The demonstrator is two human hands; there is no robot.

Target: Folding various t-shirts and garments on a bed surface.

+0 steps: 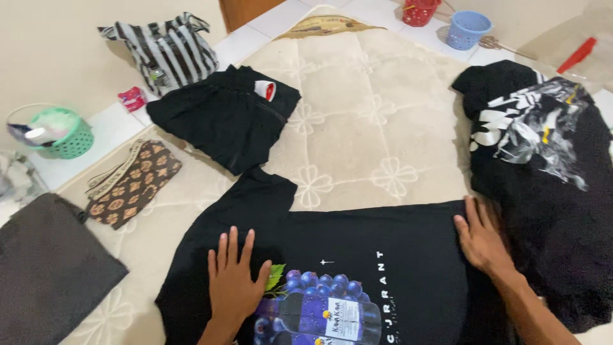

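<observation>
step: smoothing flat, as I judge it; black T-shirt (pixel 383 255) lies spread print-up across the near part of the mattress (pixel 364 121), no fold made yet
shirt position: laid sideways, one sleeve pointing up-left toward the middle of the mattress, the berry-and-bottle print (pixel 319 306) near the bottom edge of view
left hand: left hand (pixel 233 281) open, fingers spread, palm flat on the shirt just left of the print; gripping nothing
right hand: right hand (pixel 482 239) open, fingers together and extended, pressing the shirt's right edge beside the clothes pile (pixel 543 179); pinching nothing that I can see
next move calls for: probably both hands closing on an edge or sleeve to fold it over; cloth must stay flat, right edge kept apart from the pile it touches
nearby left: folded black garment (pixel 223 118) above the sleeve, patterned brown pouch (pixel 131 185) and dark grey folded cloth (pixel 51 268) at the mattress's left side
off mattress: striped bag (pixel 166 51), green basket (pixel 60 131), blue basket (pixel 468 29), red basket (pixel 419 11) on the tile floor
risk: limp fabric, wrinkles easily if dragged
</observation>
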